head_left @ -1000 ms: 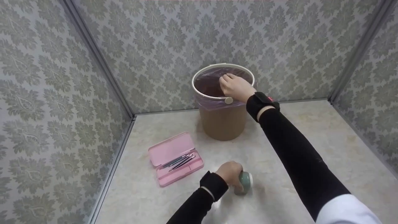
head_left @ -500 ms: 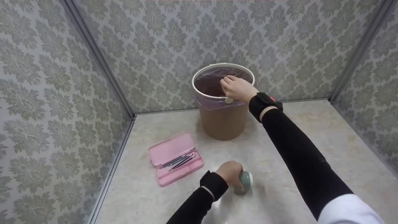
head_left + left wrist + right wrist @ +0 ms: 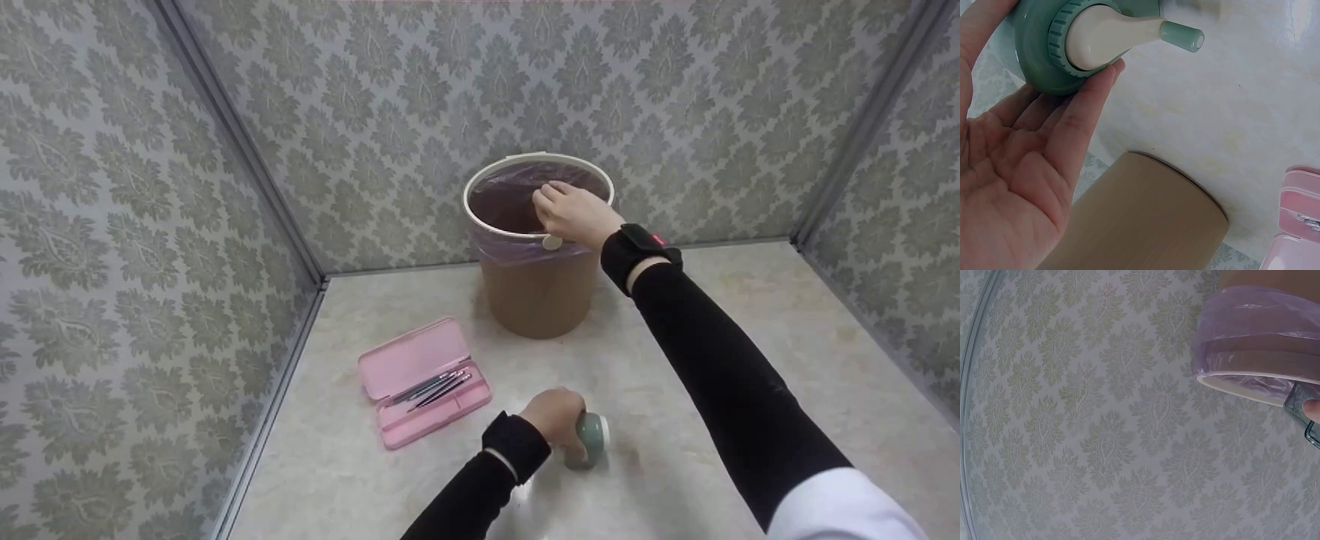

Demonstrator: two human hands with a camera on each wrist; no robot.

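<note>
In the head view my left hand (image 3: pixel 556 421) grips a green pencil sharpener (image 3: pixel 592 439) low on the table's near side. The left wrist view shows its ribbed ring and cream crank (image 3: pixel 1112 34) with a green knob, between my thumb and fingers. My right hand (image 3: pixel 571 212) is over the mouth of a brown trash bin (image 3: pixel 536 292). Its fingers pinch a small dark see-through drawer (image 3: pixel 1296 402), seen at the right edge of the right wrist view beside the bin's rim. My hand hides the drawer in the head view.
A pink pencil case (image 3: pixel 416 358) lies open at the left with several pencils (image 3: pixel 439 388) in it. A purple bag (image 3: pixel 1258 323) lines the bin and hangs over its outside. Patterned wall panels (image 3: pixel 420 90) stand behind and on both sides.
My right hand has shifted very slightly right over the bin. The left hand, the sharpener and the pencil case have stayed in place.
</note>
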